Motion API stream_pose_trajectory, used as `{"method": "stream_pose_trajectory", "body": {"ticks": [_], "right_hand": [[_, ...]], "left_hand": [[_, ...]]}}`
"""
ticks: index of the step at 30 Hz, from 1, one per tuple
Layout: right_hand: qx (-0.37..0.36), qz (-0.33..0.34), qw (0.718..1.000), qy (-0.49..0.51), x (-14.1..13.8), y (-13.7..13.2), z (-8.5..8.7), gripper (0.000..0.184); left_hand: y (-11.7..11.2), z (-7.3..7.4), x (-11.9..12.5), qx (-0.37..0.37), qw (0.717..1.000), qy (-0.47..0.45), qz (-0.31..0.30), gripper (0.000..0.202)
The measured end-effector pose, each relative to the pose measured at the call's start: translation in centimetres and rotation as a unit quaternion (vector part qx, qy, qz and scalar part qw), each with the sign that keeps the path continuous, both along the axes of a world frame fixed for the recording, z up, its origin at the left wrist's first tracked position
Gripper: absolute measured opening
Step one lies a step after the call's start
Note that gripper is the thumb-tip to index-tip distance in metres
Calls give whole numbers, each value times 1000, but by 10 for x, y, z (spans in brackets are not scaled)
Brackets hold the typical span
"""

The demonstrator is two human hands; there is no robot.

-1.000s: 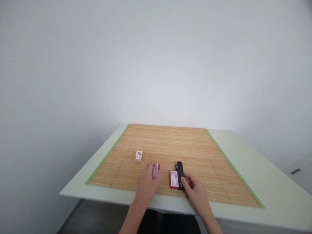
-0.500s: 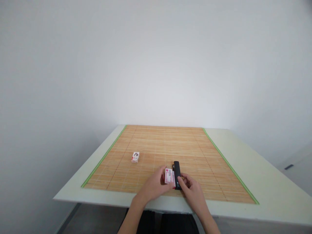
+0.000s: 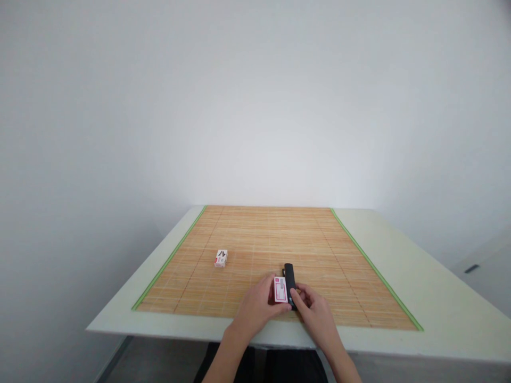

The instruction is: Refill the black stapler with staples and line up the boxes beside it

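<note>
Near the front of the mat, my left hand (image 3: 259,303) is closed round a small white box with a pink-red border (image 3: 280,290), thumb at its near end and fingers at its far left. The box lies right against the left side of a black stapler (image 3: 290,279), which points away from me. My right hand (image 3: 315,311) grips the stapler's near right side between thumb and fingers. Whatever is under the white box is hidden from view.
Farther left on the bamboo mat (image 3: 263,229) sits another small white box (image 3: 221,258) with a dark picture and red marks. The mat has green edges and covers much of a white table (image 3: 399,255). A plain wall (image 3: 255,106) stands behind.
My left hand has moved slightly right with the white box, bringing it against the stapler. A second pink-and-white box seen between them earlier is now covered. My right hand has stayed.
</note>
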State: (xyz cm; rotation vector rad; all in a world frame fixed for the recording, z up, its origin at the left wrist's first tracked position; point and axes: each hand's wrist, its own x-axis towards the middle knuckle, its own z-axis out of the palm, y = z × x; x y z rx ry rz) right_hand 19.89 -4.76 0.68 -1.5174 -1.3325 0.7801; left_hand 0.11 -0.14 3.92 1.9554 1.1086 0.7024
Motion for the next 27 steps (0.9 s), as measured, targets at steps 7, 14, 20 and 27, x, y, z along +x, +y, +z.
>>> {"method": "stream_pose_trajectory", "body": {"ticks": [7,14,20,27], "right_hand": [[10,-28,1000,-6,-1,-2,0,55],[18,-48,999,6,-4,-6,2,61],[60,-87,993,48,-6,-16,0,61],[90,-74,987,-110,-15,-27,-22,70]], "left_hand": [[14,-4,-20,29,988,18,152,64],[97,22,-130,35,933,48,354,42],[117,1,-112,-24,966,42,253,37],[101,-18,-21,-31,990,-10,135,37]]}}
